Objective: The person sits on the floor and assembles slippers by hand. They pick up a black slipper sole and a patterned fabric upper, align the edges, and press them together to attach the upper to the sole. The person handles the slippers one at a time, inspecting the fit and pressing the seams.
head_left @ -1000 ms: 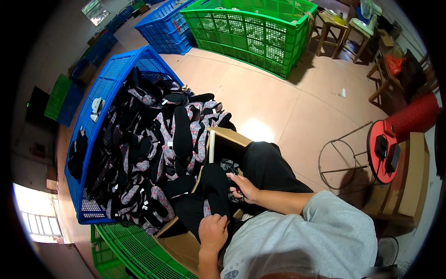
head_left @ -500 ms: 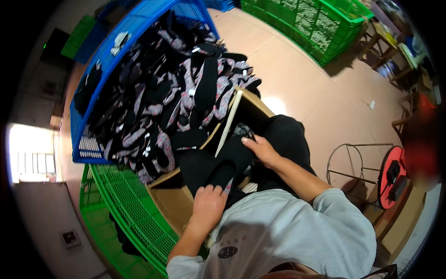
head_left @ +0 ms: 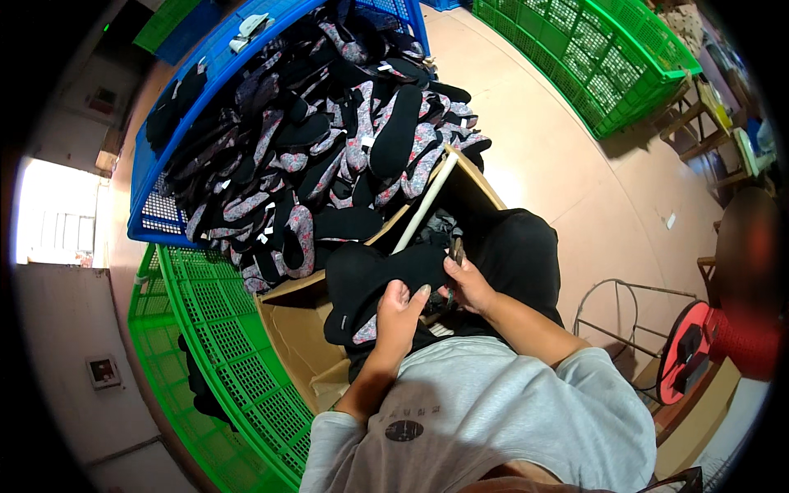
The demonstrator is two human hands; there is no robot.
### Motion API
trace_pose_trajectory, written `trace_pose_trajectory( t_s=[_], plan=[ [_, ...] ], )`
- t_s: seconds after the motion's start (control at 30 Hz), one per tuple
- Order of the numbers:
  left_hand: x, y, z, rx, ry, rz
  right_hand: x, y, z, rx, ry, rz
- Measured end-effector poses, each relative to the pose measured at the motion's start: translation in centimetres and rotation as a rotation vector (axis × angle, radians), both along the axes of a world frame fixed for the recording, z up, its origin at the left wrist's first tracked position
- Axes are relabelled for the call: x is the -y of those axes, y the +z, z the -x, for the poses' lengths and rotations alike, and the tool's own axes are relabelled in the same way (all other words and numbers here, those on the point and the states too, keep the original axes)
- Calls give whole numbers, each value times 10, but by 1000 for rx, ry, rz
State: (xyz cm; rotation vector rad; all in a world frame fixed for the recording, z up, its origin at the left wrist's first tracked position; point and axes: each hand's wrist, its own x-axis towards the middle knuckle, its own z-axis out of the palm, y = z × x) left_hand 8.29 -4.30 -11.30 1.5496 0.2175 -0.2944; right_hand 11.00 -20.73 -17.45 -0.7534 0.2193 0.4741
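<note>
Across my lap lies a black-soled slipper (head_left: 415, 267) with a patch of pink-and-grey floral cloth at its near left end. My left hand (head_left: 399, 316) is closed on its near edge, thumb uppermost. At the slipper's right end is my right hand (head_left: 470, 287), closed, with a small brownish metal tool (head_left: 458, 250) sticking up from the fingers; its kind is hard to make out. Both hands are close together, and the cloth between them is partly hidden. Beyond my knees, a heap of similar floral slippers (head_left: 320, 156) spills from a blue crate (head_left: 145, 215).
An open cardboard box (head_left: 300, 349) with a pale rod (head_left: 426, 204) stands against my legs. Left of it is a green mesh crate (head_left: 222, 353); another green crate (head_left: 575, 57) stands far right. A wire-framed stool with a red top (head_left: 686, 349) is at right.
My left hand has moved up and right, closer to my right hand. The slipper has turned to lie more sideways. The brownish tool now shows above my right fingers. The whole view has shifted slightly.
</note>
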Motion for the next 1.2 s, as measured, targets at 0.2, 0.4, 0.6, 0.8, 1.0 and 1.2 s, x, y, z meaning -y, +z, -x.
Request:
trace_pose_trajectory(
  t_s=[0.2, 0.4, 0.6, 0.8, 1.0, 1.2],
  plan=[
    [-8, -17, -13, -238, 68, 291, 11, 0, -6, -25, -14, 63],
    [-14, -18, -16, -327, -214, 21, 7, 10, -9, -136, 150, 187],
    [-10, -6, -19, -448, -268, 285, 10, 12, -7, -145, 290, 142],
    [7, -6, -40, -308, -266, 99, 5, -1, -3, -267, 130, 185],
    [11, 4, -46, -451, -260, 118, 12, -8, -5, -338, 122, 208],
    [14, 0, -43, -414, -148, 197, 8, -5, -11, -296, 73, 198]
  ],
)
